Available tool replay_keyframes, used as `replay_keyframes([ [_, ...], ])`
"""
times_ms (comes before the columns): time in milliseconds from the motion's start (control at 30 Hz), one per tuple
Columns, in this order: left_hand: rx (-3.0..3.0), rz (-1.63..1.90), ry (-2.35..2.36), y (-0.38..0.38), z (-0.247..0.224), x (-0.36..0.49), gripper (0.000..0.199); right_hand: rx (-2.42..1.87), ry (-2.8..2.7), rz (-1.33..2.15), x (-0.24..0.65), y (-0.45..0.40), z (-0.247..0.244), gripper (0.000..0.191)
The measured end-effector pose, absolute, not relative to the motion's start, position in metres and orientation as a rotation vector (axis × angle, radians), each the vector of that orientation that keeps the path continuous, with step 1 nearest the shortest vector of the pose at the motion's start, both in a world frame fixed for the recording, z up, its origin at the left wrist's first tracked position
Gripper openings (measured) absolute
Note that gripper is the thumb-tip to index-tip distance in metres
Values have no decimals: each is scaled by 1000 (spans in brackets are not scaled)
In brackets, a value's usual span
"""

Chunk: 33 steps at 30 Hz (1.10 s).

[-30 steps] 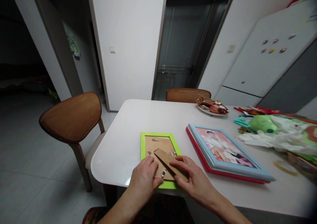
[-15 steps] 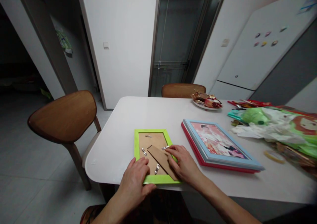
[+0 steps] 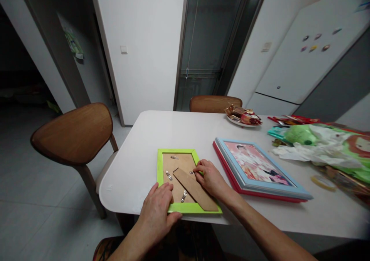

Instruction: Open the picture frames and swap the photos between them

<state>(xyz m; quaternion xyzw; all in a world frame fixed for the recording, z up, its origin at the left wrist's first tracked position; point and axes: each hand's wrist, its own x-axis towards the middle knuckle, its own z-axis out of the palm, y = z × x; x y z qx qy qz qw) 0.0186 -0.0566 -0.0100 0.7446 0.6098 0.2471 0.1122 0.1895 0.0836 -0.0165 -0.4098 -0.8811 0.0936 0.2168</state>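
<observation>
A lime green frame (image 3: 160,172) lies back side up at the table's front edge, with a brown backing board (image 3: 180,163) inside it. Small metal clips (image 3: 184,196) sit on the board, and a brown stand leg (image 3: 195,188) slants across it. My left hand (image 3: 158,205) rests on the frame's lower left corner, thumb spread from the fingers, holding nothing. At the frame's right side, the fingers of my right hand (image 3: 209,178) pinch the metal clip (image 3: 191,173), which they partly cover.
Right of the frame is a stack of picture frames, light blue (image 3: 260,191) on top and red beneath. Farther right are a tape roll (image 3: 323,183), white and green bags (image 3: 318,149) and a plate of food (image 3: 244,122). Wooden chairs (image 3: 75,136) stand left and behind.
My right hand has shifted slightly up, its fingers now closed more tightly at the right clip. More of the stand leg's lower end shows. My left hand has stayed in place.
</observation>
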Motion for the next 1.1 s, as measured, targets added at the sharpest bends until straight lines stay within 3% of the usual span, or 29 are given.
replay_keyframes([
  [667,2227,689,1777,-57,-13,12,33,-573,-2664,347,187,13,2,16],
  [867,2195,762,1759,-58,-16,12,30,-763,-2557,347,158,32,-4,24],
  [1100,2175,796,1746,-61,-13,11,37,-887,-2718,147,116,53,-6,19],
])
